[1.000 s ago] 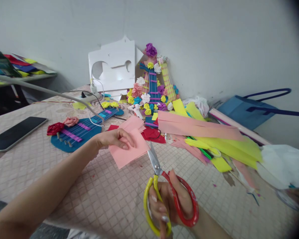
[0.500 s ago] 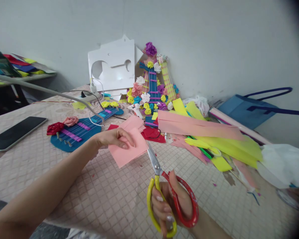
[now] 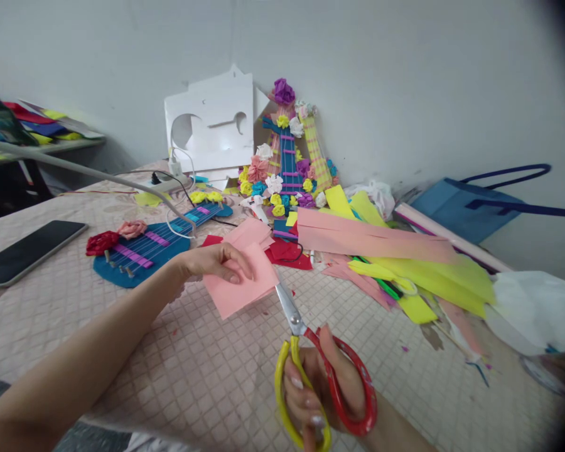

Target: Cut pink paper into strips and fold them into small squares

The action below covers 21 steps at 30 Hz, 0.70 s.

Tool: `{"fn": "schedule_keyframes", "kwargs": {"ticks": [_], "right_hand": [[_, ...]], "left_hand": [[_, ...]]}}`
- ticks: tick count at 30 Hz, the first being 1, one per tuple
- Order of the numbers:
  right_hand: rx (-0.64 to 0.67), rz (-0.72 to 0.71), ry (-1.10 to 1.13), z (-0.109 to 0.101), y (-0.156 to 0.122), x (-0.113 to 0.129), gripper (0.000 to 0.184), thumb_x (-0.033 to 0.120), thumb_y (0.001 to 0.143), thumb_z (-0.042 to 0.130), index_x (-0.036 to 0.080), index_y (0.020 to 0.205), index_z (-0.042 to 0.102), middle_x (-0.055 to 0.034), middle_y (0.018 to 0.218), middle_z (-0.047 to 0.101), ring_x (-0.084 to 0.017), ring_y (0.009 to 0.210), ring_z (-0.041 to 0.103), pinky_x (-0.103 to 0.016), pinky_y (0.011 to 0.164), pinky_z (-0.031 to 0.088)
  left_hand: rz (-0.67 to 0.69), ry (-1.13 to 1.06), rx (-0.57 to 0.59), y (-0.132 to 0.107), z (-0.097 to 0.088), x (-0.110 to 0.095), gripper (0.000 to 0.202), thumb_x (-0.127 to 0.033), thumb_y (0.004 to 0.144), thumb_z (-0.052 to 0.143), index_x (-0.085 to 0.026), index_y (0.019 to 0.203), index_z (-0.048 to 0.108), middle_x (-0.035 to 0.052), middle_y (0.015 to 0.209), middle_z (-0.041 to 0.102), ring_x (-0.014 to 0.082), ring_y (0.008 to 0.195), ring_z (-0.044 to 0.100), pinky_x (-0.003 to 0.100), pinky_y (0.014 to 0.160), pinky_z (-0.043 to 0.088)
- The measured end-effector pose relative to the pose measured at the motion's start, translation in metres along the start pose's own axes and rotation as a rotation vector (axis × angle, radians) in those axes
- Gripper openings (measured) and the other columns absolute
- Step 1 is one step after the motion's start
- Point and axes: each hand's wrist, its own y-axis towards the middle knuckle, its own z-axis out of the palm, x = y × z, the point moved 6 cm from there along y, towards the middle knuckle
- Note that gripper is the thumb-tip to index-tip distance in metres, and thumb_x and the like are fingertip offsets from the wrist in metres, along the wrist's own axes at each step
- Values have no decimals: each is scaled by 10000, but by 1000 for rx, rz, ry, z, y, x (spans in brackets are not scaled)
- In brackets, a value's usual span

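My left hand (image 3: 223, 262) grips a small stack of pink paper (image 3: 233, 296), thumb on top and the other fingers partly hidden. In my right hand (image 3: 329, 376) is a pair of scissors (image 3: 292, 314) with one yellow and one red handle, my fingers through the loops. The blades point up and left, and their tips meet the right edge of the pink stack. Behind my left hand lie more pink sheets (image 3: 250, 231) and red paper pieces (image 3: 289, 254).
A blue paper guitar (image 3: 144, 251) with paper roses lies left, beside a phone (image 3: 32, 251). Decorated guitars (image 3: 289, 157) lean on the wall near white cut board (image 3: 216, 132). Pink strips (image 3: 371, 238), yellow crepe paper (image 3: 442, 282) and a blue bag (image 3: 466, 207) occupy the right.
The scissor blades have come closer together, and the handles have shifted slightly lower. My left hand keeps its hold on the pink paper, nearly still.
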Motion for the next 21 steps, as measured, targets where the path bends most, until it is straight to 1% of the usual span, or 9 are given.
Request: {"fn": "schedule_keyframes", "kwargs": {"ticks": [2, 5, 7, 12, 17, 18, 21], "right_hand": [[-7, 7, -8, 0, -1, 0, 868, 880, 685, 136, 118, 789, 538, 20, 564, 457, -79, 445, 432, -209, 407, 408], [5, 17, -2, 0, -1, -1, 895, 877, 687, 101, 113, 823, 548, 14, 593, 465, -93, 471, 439, -280, 460, 477], [2, 16, -1, 0, -1, -1, 889, 870, 699, 97, 114, 826, 548, 15, 594, 460, -97, 472, 439, -296, 474, 483], [-44, -5, -13, 0, -1, 2, 840, 841, 747, 132, 111, 804, 544, 18, 574, 436, -93, 462, 436, -241, 453, 425], [-7, 17, 36, 2, 0, 2, 786, 826, 767, 189, 123, 803, 537, 25, 579, 454, -79, 442, 419, -263, 453, 471], [-3, 17, 43, 2, 0, 2, 777, 828, 763, 207, 124, 794, 534, 27, 573, 455, -76, 436, 417, -247, 442, 460], [-8, -24, 32, 0, 1, 3, 760, 827, 756, 237, 123, 750, 525, 36, 535, 439, -63, 412, 415, -181, 399, 382]], "left_hand": [[7, 4, 6, 1, 2, -3, 215, -213, 728, 743, -197, 942, 744, 77, 980, 725, 173, 904, 660, 236, 805, 516], [10, 10, 30, 2, 7, -5, 228, -215, 733, 741, -195, 960, 741, 85, 968, 727, 182, 902, 666, 249, 805, 522], [6, 8, 50, 3, 9, -6, 233, -214, 739, 736, -196, 971, 738, 87, 970, 726, 185, 909, 666, 256, 810, 525], [13, 5, 74, 4, 13, -8, 225, -190, 746, 728, -208, 970, 736, 72, 1004, 720, 168, 926, 659, 237, 820, 520], [16, 4, 63, 4, 12, -8, 219, -181, 747, 726, -204, 965, 735, 66, 998, 721, 159, 919, 657, 228, 815, 521], [15, 2, 61, 4, 12, -8, 219, -182, 747, 726, -201, 966, 735, 68, 1000, 721, 160, 919, 657, 231, 814, 522], [12, -10, 53, 3, 11, -6, 223, -187, 739, 735, -185, 962, 735, 76, 997, 722, 160, 914, 660, 228, 808, 525]]}}
